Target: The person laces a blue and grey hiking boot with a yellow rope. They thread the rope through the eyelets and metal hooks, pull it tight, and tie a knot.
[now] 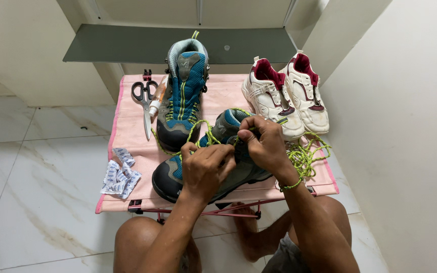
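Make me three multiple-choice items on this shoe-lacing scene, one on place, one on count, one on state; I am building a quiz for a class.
1. Where do the scissors lie?
A. on the pink table, left of the upright boot
B. on the floor
C. inside a white sneaker

2. How many white sneakers stand on the table?
A. one
B. two
C. four

3. What is the state of the boot under the hands?
A. upright and fully tied
B. lying tilted, with the green lace loose
C. packed in a box

Answers: 1 A, the scissors rest on the pink top beside the upright boot. 2 B, a pair sits at the far right corner. 3 B, the left hand and right hand pinch the lace at the boot, while its slack lies heaped to the right.
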